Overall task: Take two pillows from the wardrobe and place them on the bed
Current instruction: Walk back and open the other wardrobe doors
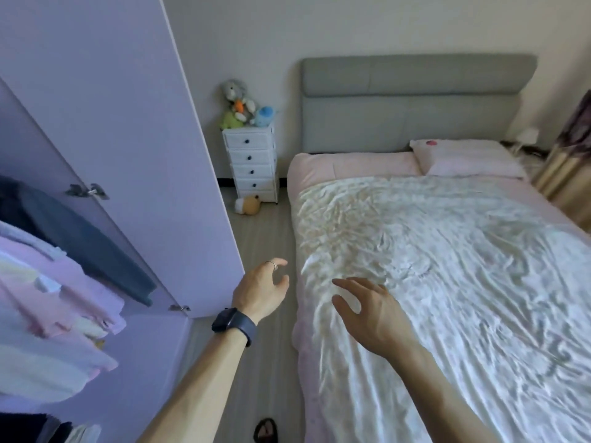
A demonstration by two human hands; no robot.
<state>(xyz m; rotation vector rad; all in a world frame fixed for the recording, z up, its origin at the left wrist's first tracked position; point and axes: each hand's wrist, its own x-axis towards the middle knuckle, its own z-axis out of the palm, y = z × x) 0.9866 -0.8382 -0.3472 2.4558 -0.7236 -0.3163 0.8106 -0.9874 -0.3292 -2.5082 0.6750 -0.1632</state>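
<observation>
My wardrobe (96, 123) interior is cut off at the left edge; clothes (48, 298) there are blurred. The bed (447, 282) runs past the right edge. The slipper (265, 430) is clipped below.

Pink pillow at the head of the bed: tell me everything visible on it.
The soft pale pink fabric pillow lies flat at the far right of the bed, against the grey padded headboard. It is rectangular and plump, with a flat flange edge and a small red mark near its upper left corner. It rests on the pink sheet, just above the wrinkled white cover. Neither hand touches it.
</observation>
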